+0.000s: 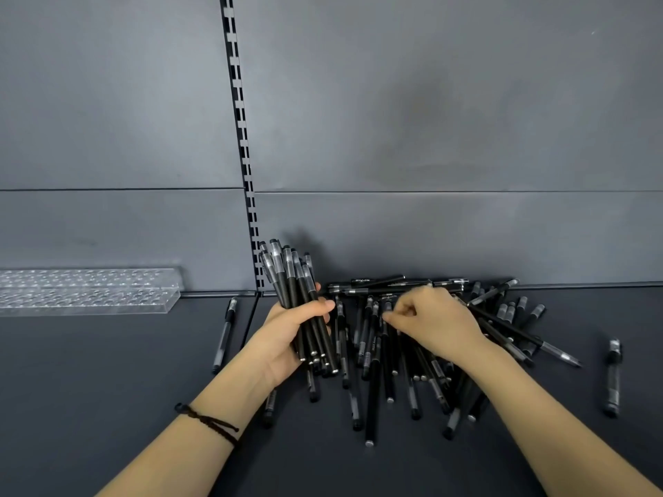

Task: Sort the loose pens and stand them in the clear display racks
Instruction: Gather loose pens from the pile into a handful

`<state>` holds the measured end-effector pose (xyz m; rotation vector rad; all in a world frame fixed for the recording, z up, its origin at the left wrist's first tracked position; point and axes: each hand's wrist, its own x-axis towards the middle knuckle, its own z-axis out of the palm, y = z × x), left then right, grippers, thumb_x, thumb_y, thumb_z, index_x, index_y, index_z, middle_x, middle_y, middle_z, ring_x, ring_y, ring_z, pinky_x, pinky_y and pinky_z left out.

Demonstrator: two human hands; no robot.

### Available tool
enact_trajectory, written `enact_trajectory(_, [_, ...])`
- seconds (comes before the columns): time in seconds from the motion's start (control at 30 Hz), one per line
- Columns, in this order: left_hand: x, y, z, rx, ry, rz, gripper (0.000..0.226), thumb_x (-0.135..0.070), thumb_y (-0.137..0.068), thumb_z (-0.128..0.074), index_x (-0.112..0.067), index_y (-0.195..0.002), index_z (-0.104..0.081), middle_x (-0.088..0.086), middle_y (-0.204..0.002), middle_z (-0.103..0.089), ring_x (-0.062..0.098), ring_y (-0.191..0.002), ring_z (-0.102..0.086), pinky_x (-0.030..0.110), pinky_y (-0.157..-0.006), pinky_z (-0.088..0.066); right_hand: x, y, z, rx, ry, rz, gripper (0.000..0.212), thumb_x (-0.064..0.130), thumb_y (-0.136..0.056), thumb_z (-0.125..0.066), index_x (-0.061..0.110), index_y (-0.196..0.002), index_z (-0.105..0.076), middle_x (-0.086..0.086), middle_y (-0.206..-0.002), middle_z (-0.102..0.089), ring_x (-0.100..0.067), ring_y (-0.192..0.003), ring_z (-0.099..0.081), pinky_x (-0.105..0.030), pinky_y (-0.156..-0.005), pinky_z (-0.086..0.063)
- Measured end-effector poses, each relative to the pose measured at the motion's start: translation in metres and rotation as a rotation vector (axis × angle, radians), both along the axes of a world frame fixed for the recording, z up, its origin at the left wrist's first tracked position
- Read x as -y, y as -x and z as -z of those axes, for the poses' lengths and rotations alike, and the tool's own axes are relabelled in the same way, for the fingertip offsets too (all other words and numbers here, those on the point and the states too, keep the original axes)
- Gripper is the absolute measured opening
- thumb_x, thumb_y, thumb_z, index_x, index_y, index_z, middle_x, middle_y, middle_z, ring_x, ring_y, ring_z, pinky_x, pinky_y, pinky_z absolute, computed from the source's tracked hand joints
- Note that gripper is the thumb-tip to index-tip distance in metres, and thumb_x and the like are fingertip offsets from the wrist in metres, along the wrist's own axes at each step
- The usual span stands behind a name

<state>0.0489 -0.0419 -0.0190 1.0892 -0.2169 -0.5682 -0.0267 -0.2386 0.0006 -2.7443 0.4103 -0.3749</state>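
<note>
Left hand (283, 340) grips pen bundle (291, 281); right hand (434, 324) touches loose pens (372, 399)

Faced a dark grey panelled wall (430, 102), flat and matt. Was divided left of centre by a black slotted upright (241, 130) running from the top edge down to the dark shelf (89, 389). Carried a thin horizontal seam (430, 191) low across both panels. Showed soft, even light, paler at upper left, with a faint brownish smudge (419, 113) right of centre.
</note>
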Motion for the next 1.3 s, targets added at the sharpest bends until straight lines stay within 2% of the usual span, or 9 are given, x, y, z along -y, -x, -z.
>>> enact_trajectory(0.2, [-0.002, 0.001, 0.000, -0.030, 0.042, -0.037, 0.036, -0.001, -0.072, -0.073, -0.014, -0.104, -0.062, 0.002, -0.071, -0.062, 0.015, -0.066, -0.058, 0.032, -0.063, -0.049, -0.010, -0.007, -0.007, -0.117, -0.028, 0.022, 0.045, 0.054, -0.092, -0.050, 0.021, -0.072, -0.073, 0.007, -0.066, -0.060, -0.018, -0.079, -0.064, -0.032, -0.076, -0.050])
enact_trajectory(0.37, [-0.004, -0.001, 0.000, -0.044, 0.049, -0.023, 0.029, 0.000, -0.078, -0.070, -0.014, -0.101, -0.062, 0.001, -0.069, -0.061, 0.015, -0.064, -0.058, 0.031, -0.058, -0.050, -0.005, -0.006, -0.006, -0.146, 0.044, 0.110, 0.049, 0.054, -0.095, -0.046, 0.018, -0.076, -0.073, 0.007, -0.073, -0.062, -0.019, -0.085, -0.062, -0.030, -0.075, -0.043])
enact_trajectory(0.57, [-0.002, 0.000, 0.000, -0.021, 0.025, -0.003, 0.026, -0.001, -0.077, -0.072, -0.015, -0.098, -0.063, 0.002, -0.072, -0.061, 0.015, -0.062, -0.060, 0.028, -0.056, -0.051, -0.007, -0.006, -0.002, -0.191, 0.092, 0.086, 0.060, 0.073, -0.078, -0.056, 0.017, -0.058, -0.047, 0.004, -0.066, -0.058, -0.020, -0.078, -0.063, -0.030, -0.070, -0.046])
enact_trajectory(0.77, [-0.001, -0.001, 0.002, 0.007, -0.007, -0.002, 0.031, -0.004, -0.072, -0.075, -0.015, -0.099, -0.065, 0.001, -0.071, -0.063, 0.015, -0.065, -0.061, 0.029, -0.057, -0.052, -0.015, -0.005, -0.004, -0.339, 0.177, 0.051, 0.066, 0.083, -0.064, -0.058, 0.018, -0.069, -0.051, 0.008, -0.076, -0.059, -0.014, -0.076, -0.060, -0.029, -0.068, -0.047])
enact_trajectory(0.87, [-0.002, 0.000, 0.002, 0.006, -0.013, 0.004, 0.032, -0.002, -0.078, -0.072, -0.017, -0.106, -0.065, 0.000, -0.070, -0.063, 0.015, -0.066, -0.061, 0.028, -0.058, -0.052, -0.012, -0.001, -0.005, -0.383, 0.143, 0.020, 0.065, 0.077, -0.066, -0.064, 0.017, -0.091, -0.062, 0.008, -0.094, -0.066, -0.015, -0.089, -0.063, -0.032, -0.080, -0.052])
enact_trajectory(0.93, [-0.002, -0.001, 0.002, 0.014, -0.021, 0.005, 0.035, -0.003, -0.079, -0.072, -0.018, -0.110, -0.064, -0.001, -0.069, -0.064, 0.014, -0.065, -0.061, 0.027, -0.057, -0.053, -0.009, -0.002, -0.007, -0.399, 0.082, -0.025, 0.059, 0.070, -0.068, -0.070, 0.016, -0.091, -0.061, 0.007, -0.094, -0.065, -0.014, -0.089, -0.062, -0.034, -0.084, -0.052])
enact_trajectory(1.0, [-0.002, 0.000, 0.002, 0.029, -0.039, 0.005, 0.037, -0.003, -0.079, -0.072, -0.018, -0.112, -0.064, -0.001, -0.070, -0.064, 0.014, -0.066, -0.062, 0.028, -0.060, -0.052, -0.009, -0.002, -0.010, -0.416, -0.025, -0.128, 0.048, 0.056, -0.074, -0.075, 0.015, -0.070, -0.050, 0.008, -0.071, -0.053, -0.010, -0.067, -0.053, -0.026, -0.068, -0.049])
enact_trajectory(1.07, [-0.001, 0.000, 0.002, 0.041, -0.049, 0.005, 0.037, -0.004, -0.079, -0.072, -0.019, -0.112, -0.065, -0.001, -0.071, -0.065, 0.015, -0.069, -0.063, 0.030, -0.063, -0.052, -0.014, -0.004, -0.012, -0.430, -0.078, -0.219, 0.052, 0.042, -0.079, -0.076, 0.018, -0.059, -0.034, 0.008, -0.056, -0.031, -0.008, -0.050, -0.031, -0.021, -0.049, -0.028])
enact_trajectory(1.3, [-0.002, 0.003, -0.001, 0.062, -0.065, 0.006, 0.033, -0.003, -0.081, -0.070, -0.019, -0.109, -0.065, 0.000, -0.072, -0.065, 0.014, -0.067, -0.063, 0.030, -0.065, -0.052, -0.004, -0.011, -0.004, -0.338, -0.371, -0.274, 0.061, 0.028, -0.080, -0.077, 0.021, -0.052, -0.024, 0.010, -0.044, -0.017, -0.009, -0.043, -0.018, -0.020, -0.043, -0.017])
